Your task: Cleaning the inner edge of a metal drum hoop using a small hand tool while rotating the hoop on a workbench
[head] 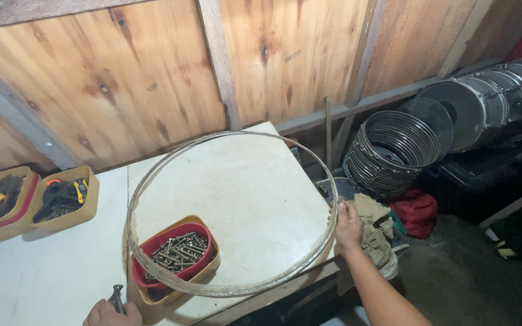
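Large, thin, round metal hoop (152, 166) lies flat on the pale counter (255, 193), its far arc near the wooden plank wall (122, 78) and its right arc at the counter's edge; the right hand (348, 227) is closed around the hoop's rim at that right edge, fingers curled over it; the left hand (111, 314) sits at the bottom of the view, closed on a small dark metal tool (118, 297), just outside the hoop's near arc. Inside the hoop, close to its left side, stands a red oval tub (175, 253) full of screws, nested in a yellow one; two more yellow tubs of pliers (61, 199) stand well apart on the left; beyond the counter lie crumpled cloths (376, 226), a stack of metal hoops (391, 151) and shiny drum shells (490, 99).
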